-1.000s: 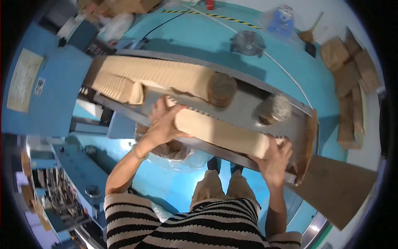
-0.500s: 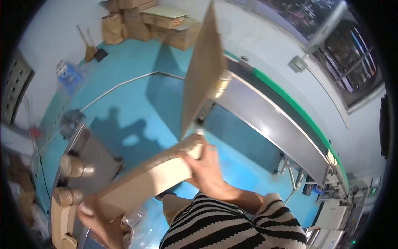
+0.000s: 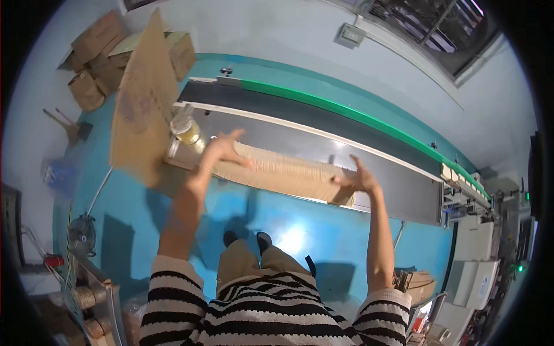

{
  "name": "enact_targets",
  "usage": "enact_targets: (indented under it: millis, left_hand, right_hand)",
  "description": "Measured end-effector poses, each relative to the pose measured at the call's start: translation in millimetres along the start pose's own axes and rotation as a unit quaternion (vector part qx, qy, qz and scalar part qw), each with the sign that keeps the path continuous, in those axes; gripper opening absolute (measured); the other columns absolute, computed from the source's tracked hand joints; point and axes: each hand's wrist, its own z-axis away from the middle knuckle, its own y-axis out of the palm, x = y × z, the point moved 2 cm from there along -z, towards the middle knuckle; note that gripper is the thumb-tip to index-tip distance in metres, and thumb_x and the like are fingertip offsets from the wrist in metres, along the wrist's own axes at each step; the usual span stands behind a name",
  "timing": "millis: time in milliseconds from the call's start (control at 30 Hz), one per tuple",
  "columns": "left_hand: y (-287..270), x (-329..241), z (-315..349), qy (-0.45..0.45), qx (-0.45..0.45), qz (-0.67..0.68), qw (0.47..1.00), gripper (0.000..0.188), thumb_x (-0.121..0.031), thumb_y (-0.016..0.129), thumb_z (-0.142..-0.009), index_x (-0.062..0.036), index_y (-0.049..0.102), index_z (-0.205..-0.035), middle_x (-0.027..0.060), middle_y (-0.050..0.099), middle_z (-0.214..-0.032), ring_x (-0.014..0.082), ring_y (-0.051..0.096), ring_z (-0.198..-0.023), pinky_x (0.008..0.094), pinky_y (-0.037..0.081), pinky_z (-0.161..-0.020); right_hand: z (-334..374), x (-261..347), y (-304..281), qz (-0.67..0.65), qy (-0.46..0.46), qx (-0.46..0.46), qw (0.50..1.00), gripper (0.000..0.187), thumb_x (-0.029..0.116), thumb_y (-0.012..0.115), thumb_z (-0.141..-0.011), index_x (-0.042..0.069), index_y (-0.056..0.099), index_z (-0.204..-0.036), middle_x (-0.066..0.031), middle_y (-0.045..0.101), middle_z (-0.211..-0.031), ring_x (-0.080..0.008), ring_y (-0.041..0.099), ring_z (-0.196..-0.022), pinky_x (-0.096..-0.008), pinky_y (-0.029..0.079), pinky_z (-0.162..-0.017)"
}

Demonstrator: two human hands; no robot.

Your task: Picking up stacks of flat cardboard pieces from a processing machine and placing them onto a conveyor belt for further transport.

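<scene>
Floor: glossy blue-green floor point(image 3: 332, 242), spreading below both hands on the near side of the bench.
Bench: long grey metal bench point(image 3: 404, 193), running under both hands and on past the right one; a bright green strip point(image 3: 346, 113) lies along its far side, beyond the hands.
Sheet: large flat brown cardboard sheet point(image 3: 141, 109), standing at a tilt to the left of the left hand.
Boxes: brown cardboard cartons point(image 3: 101, 37), piled well beyond the left hand, behind the sheet.
Row: long beige row of thin, ridged, closely packed pieces point(image 3: 283, 173), lying on the bench along its near edge, mainly between the two hands.
Left hand: left hand point(image 3: 227, 152), fingers spread, over the row's left end; blur hides whether it touches.
Right hand: right hand point(image 3: 359, 180), thumb and fingers spread wide apart, at the row's right end; contact cannot be told.
Cylinder: clear, yellowish, shiny cylinder point(image 3: 186, 128), on the bench just left of the left hand, blurred.
</scene>
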Motion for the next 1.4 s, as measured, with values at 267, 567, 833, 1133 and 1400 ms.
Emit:
enact_targets:
  millis: [267, 567, 833, 1133, 1400]
  left_hand:
    - [47, 109, -83, -0.04, -0.157, 0.34, 0.926, 0.069, -0.037, 0.084, -0.079, 0.0023, 0.053, -0.126, 0.0146, 0.063, -0.115, 0.0205, 0.06, -0.102, 0.0342, 0.049, -0.09]
    - [-2, 103, -87, -0.085, -0.248, -0.061, 0.963, 0.067, -0.027, 0.078, -0.077, 0.0015, 0.05, -0.13, 0.0246, 0.052, -0.131, 0.0419, 0.045, -0.128, 0.05, 0.038, -0.106]
    - [72, -97, -213, 0.236, -0.232, 0.068, 0.941, 0.047, -0.018, 0.069, -0.083, -0.0042, 0.058, -0.126, 0.0216, 0.055, -0.131, 0.041, 0.049, -0.124, 0.0509, 0.038, -0.104]
    - [150, -214, -365, 0.305, 0.135, 0.046, 0.942, 0.077, -0.033, 0.085, -0.068, -0.0039, 0.055, -0.132, 0.0182, 0.058, -0.131, 0.0349, 0.055, -0.123, 0.0433, 0.042, -0.1]
    - [162, -212, -399, 0.294, 0.194, 0.121, 0.928, 0.065, -0.034, 0.088, -0.068, -0.0046, 0.059, -0.119, 0.0171, 0.065, -0.118, 0.0365, 0.062, -0.108, 0.0415, 0.049, -0.092]
  right_hand:
    - [-45, -73, 34, -0.25, 0.131, -0.11, 0.953, 0.072, 0.05, 0.073, -0.084, -0.009, 0.055, -0.123, -0.0208, 0.065, -0.111, -0.0261, 0.064, -0.104, -0.037, 0.05, -0.094]
    - [-148, -10, 74, -0.287, 0.15, -0.128, 0.937, 0.064, 0.047, 0.066, -0.092, -0.007, 0.058, -0.126, -0.0198, 0.069, -0.104, -0.0272, 0.066, -0.101, -0.0379, 0.052, -0.089]
    - [-224, -62, 55, -0.353, 0.201, -0.129, 0.905, 0.061, 0.052, 0.052, -0.099, -0.003, 0.063, -0.125, -0.0129, 0.069, -0.098, -0.0188, 0.062, -0.086, -0.0326, 0.051, -0.079]
    - [-266, -86, 31, -0.385, 0.203, 0.008, 0.9, 0.045, 0.046, 0.07, -0.091, 0.002, 0.067, -0.103, -0.0041, 0.066, -0.079, -0.0096, 0.06, -0.072, -0.0259, 0.048, -0.065]
    - [-296, -117, 20, -0.319, 0.136, -0.143, 0.927, 0.042, 0.024, 0.069, -0.087, -0.001, 0.057, -0.119, -0.0156, 0.069, -0.09, -0.0284, 0.067, -0.082, -0.038, 0.052, -0.077]
